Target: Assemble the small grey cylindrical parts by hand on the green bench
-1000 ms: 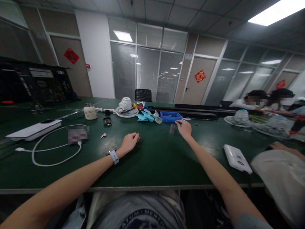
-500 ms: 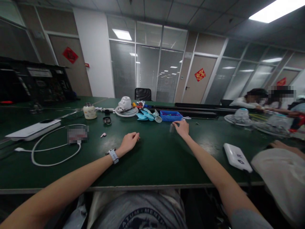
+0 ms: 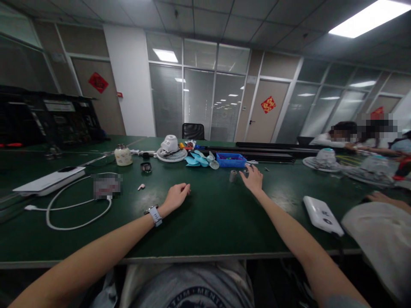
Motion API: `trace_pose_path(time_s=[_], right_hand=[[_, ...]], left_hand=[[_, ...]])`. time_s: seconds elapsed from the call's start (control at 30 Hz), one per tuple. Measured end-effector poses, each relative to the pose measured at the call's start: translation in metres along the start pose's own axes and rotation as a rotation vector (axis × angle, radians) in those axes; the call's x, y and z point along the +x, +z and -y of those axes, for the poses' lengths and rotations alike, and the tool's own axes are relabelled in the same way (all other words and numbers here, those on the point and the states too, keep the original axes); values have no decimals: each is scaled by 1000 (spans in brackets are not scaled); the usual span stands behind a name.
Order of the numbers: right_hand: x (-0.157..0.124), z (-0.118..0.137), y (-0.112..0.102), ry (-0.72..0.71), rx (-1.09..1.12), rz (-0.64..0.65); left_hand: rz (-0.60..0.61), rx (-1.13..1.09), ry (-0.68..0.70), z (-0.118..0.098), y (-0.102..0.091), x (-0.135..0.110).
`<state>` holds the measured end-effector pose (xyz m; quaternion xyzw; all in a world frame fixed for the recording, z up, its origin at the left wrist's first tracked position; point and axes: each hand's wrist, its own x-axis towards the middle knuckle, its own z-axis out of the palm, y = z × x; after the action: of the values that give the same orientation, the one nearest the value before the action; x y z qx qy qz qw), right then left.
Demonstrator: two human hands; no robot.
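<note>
My right hand (image 3: 253, 178) is over the table, thumb and fingers apart. A small grey metallic cylinder (image 3: 233, 176) stands upright just left of its thumb, not touched. Between the thumb and index finger shows a second small greyish piece (image 3: 246, 172), partly covered; I cannot tell whether the fingers touch it. My left hand (image 3: 176, 195), with a watch (image 3: 155, 214) on the wrist, rests on the table with its fingers loosely curled together and nothing visible in them.
Behind the hands are a blue tray (image 3: 231, 160), light blue fan blades (image 3: 196, 159) and a white fan part (image 3: 169, 147). A jar (image 3: 123, 155), an earbud (image 3: 141, 187) and a white cable (image 3: 77, 228) lie left. A white power bank (image 3: 323, 215) and another person's sleeve (image 3: 374, 239) are right.
My right hand has let go of the small metallic cylinder, which now stands on the table, and has moved slightly right with its fingers spread. The left hand stays nearly in place.
</note>
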<state>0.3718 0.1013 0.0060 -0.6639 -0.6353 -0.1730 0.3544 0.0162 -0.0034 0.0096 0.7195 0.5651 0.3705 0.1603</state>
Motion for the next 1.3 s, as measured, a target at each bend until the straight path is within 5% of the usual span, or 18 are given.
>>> trace_pose_path(time_s=[0.2, 0.33, 0.5, 0.63, 0.77, 1.3], right_hand=[[5, -30, 16, 108, 178, 191], [7, -28, 10, 156, 190, 59], [-10, 26, -22, 20, 483, -79], [-49, 96, -44, -217, 832, 221], [-84, 136, -53, -438, 805, 449], [-101, 136, -38, -450, 703, 472]], left_hand=[[16, 24, -11, -2, -1, -1], [5, -53, -1, -1, -1, -1], [-19, -76, 56, -6, -2, -4], [-40, -172, 231, -20, -4, -13], [-36, -296, 304, -31, 0, -22], [-5, -416, 305, -43, 8, -2]])
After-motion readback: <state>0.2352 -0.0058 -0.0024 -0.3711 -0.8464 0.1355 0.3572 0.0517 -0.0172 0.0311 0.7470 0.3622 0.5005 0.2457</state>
